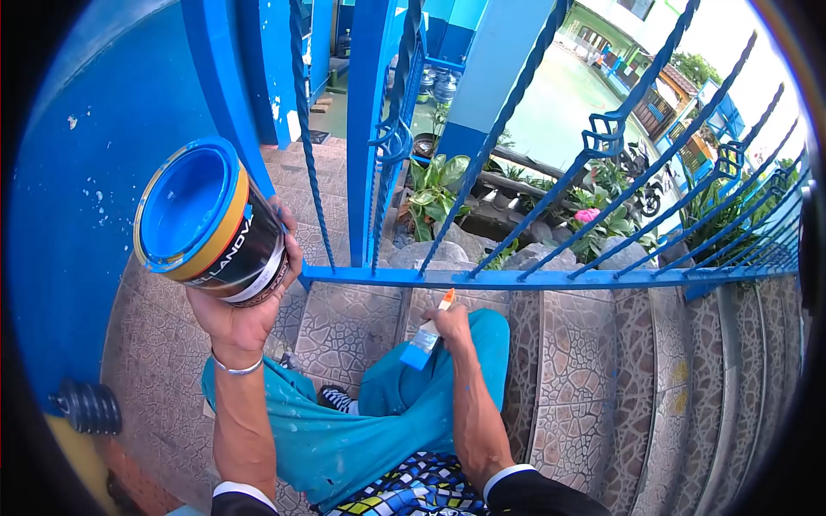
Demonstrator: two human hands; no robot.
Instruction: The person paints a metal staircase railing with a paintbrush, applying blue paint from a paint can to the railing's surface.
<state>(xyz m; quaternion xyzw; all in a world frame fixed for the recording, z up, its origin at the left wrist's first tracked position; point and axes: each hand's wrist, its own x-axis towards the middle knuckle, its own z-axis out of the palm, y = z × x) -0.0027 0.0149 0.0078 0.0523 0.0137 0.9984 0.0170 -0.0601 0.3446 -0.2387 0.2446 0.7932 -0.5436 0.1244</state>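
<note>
Standing between brush [422,342] and plants [440,176] is a blue railing [551,276].

Can [225,245] in my left grip [237,316]: looks metal, glossy printed label [249,262]; paint [188,206] inside wet, shiny. Brush [423,340] in my right grip [451,322]: bristles [416,356] coated blue. My bracelet [239,368]: shiny metal. Railing [551,277]: painted metal, twisted bars, slight sheen. Steps [572,378]: stone-patterned tile, mostly matt. My trousers [379,447]: matt cloth, paint-flecked.

Paint can [237,236]: I cannot read its whole label. Brush [419,347]: handle partly hidden by the right hand [450,323]. Railing [551,278]: several bars cut off above.
</note>
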